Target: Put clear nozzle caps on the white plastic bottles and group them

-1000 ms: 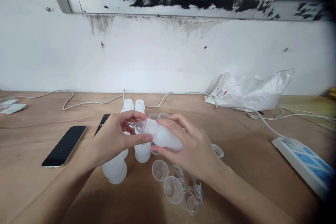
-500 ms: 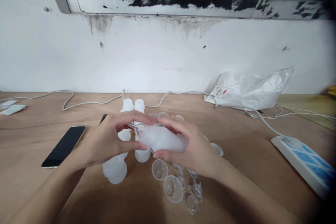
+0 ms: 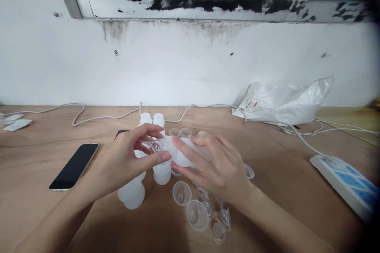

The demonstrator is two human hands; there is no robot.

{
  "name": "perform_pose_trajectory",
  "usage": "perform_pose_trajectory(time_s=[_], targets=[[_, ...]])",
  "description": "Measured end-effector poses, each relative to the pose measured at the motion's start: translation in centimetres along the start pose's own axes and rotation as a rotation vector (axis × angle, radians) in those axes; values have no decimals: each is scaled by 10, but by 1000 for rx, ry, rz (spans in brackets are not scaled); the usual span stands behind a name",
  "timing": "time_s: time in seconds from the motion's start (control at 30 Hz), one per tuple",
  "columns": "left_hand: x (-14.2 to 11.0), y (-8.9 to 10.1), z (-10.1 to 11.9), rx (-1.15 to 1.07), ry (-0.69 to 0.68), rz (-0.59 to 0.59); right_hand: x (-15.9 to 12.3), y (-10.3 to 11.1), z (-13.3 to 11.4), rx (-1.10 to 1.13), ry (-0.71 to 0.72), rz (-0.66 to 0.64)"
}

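We hold a frosted plastic bottle [image 3: 185, 154] on its side above the wooden table [image 3: 282, 182], just over the cluster of other parts. Our right hand [image 3: 212, 168] wraps the bottle body, fingers curled across it. Our left hand [image 3: 130, 158] pinches a small clear cap [image 3: 154, 144] at the bottle's neck between thumb and fingertips; whether the cap is seated on the neck cannot be told from this view.

Below the hands, several more white bottles [image 3: 132, 191] stand upright, and loose clear cups [image 3: 181, 193] lie just beside them, close together. A phone [image 3: 75, 165] lies well apart to the left; a power strip [image 3: 346, 180] lies far right.

Risks, as we judge them:
- The cap is small and smooth. A slack pinch could let it drop among the clear cups, where it would be hard to pick out.
- A cap pressed on at a tilt could jam or sit crooked.
- Lowering either wrist could knock over the standing bottles directly beneath.
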State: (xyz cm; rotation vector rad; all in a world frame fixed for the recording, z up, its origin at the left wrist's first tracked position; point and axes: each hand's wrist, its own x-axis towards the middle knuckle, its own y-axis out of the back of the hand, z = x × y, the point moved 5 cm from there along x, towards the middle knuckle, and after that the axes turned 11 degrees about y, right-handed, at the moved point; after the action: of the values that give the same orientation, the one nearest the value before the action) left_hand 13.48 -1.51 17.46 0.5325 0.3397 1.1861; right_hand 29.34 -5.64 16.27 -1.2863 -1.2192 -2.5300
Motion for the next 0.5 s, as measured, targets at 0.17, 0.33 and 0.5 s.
perform_pose_trajectory(time_s=[0.17,0.33,0.5], targets=[[-1,2,2,94,-51,-32,0,-5,7,303,-270,-41],[-6,6,13,141,-324,-102,-1,-18,13,905,-620,-208],[3,6,0,-289,-69,-29,-2,-15,16,742,-625,-83]])
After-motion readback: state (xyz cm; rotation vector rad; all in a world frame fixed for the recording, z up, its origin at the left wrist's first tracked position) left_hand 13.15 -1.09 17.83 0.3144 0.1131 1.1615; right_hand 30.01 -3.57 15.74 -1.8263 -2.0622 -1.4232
